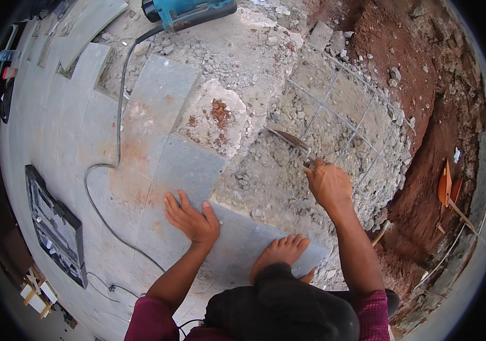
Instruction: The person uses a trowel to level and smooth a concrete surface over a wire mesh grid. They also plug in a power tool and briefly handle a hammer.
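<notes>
My right hand [329, 184] is closed around the handle of a trowel [290, 138]. Its narrow metal blade reaches up and left, low over the broken concrete [254, 176] and grey rubble. Whether the blade touches the rubble I cannot tell. Thin metal mesh [339, 116] lies bared in the rubble just beyond the trowel. My left hand [193, 220] rests flat with fingers spread on the grey floor tiles [189, 167], beside the broken edge. It holds nothing. My bare foot [281, 254] stands on a tile between my two arms.
A teal power tool [194, 12] lies at the top, its dark cable [119, 122] winding down across the tiles. An opened black tool case [55, 224] lies at the left. Along the right runs a red-earth trench [419, 210] holding an orange-bladed tool [445, 184]. Lifted tiles [90, 31] lie upper left.
</notes>
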`<state>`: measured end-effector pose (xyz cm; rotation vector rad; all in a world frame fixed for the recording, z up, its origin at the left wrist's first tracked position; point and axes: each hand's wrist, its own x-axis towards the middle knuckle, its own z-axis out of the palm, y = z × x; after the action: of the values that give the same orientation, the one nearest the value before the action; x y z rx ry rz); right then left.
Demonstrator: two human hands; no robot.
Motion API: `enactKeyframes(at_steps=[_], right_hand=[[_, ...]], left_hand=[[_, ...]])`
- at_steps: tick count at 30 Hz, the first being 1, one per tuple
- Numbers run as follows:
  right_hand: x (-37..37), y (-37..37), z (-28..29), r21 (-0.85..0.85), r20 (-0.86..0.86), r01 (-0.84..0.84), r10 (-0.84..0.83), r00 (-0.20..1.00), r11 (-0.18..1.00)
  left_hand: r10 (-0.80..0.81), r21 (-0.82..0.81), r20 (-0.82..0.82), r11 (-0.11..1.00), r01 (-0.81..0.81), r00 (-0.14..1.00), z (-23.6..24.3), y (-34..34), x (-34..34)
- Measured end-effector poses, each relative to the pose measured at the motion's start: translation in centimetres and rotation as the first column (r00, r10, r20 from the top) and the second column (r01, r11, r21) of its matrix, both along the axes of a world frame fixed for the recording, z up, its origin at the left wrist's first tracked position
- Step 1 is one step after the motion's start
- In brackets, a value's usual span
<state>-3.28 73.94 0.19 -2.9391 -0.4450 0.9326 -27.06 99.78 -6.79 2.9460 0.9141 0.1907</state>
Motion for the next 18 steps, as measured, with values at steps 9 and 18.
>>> enactKeyframes(at_steps=[9, 18], right_hand=[[9.1, -4.4, 4.8, 0.299, -0.309, -0.018, 0.114, 0.944, 0.954], [1.3, -1.7, 2.1, 0.167, -0.132, -0.026, 0.048, 0.99, 0.986]], left_hand=[[-0.024, 0.017, 0.004, 1.0, 0.024, 1.0, -0.1, -0.2, 0.4], [-0.026, 0.038, -0.001, 0.999, 0.026, 1.0, 0.0, 0.2, 0.0]])
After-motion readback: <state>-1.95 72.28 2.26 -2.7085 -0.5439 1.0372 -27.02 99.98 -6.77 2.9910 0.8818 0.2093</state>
